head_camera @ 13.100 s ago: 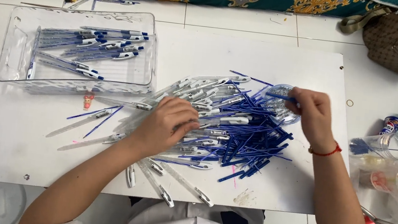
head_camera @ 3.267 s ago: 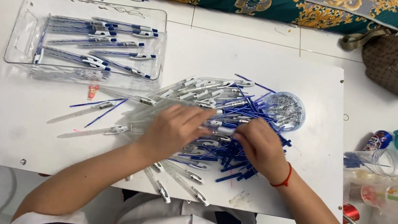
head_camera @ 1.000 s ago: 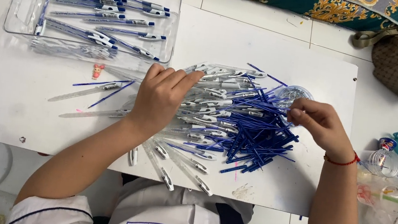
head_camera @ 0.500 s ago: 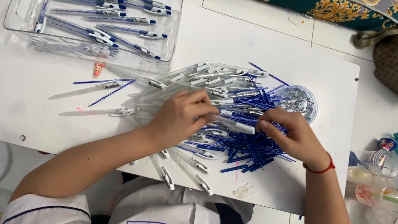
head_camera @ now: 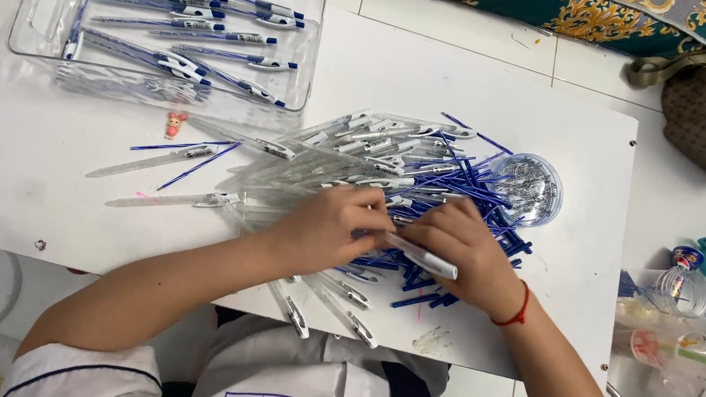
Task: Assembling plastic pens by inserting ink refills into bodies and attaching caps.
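We hold a clear pen barrel (head_camera: 422,257) between both hands at the near edge of the heap, its length running from ten o'clock to four o'clock. Our right hand (head_camera: 467,253) is closed around its middle; our left hand (head_camera: 331,227) is curled at the upper end, fingertips pinched there, though what they pinch is hidden. We judge this to be the fitting step: a blue refill going into the barrel. The next move probably calls for keeping the two parts in line while pushing one home.

Around the hands lies the pile of barrels and blue refills (head_camera: 410,174). At one o'clock from the pile sits a round dish of small silver parts (head_camera: 529,189). At ten o'clock, a clear tray (head_camera: 39,16) holds finished pens (head_camera: 185,34). All rest on the white desk (head_camera: 41,178).
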